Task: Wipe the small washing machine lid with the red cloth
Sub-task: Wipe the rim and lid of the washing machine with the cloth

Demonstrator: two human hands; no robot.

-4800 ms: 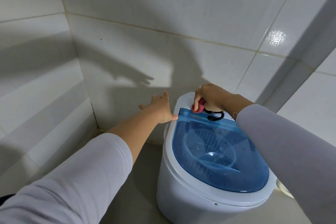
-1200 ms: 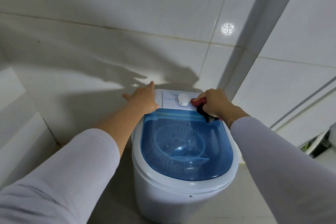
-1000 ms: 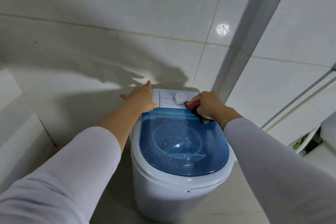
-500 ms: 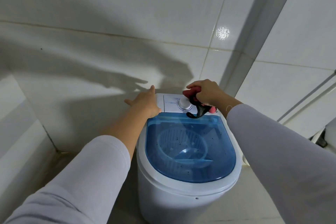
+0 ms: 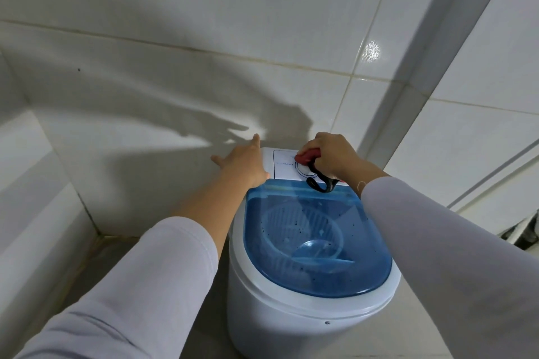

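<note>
A small white washing machine stands on the floor against the tiled wall. Its see-through blue lid is down, with dark specks on it and a basket showing through. My right hand grips the red cloth and presses it on the dial of the white control panel behind the lid. A black loop hangs from the cloth over the lid's back edge. My left hand rests flat, fingers spread, on the machine's back left corner.
White tiled walls close in behind and to the left, meeting in a corner. A wall edge runs up at the right. Some dark items lie low at the far right edge.
My right hand with the cloth has moved from the lid's back right corner up onto the dial. My left hand has stayed on the back left corner.
</note>
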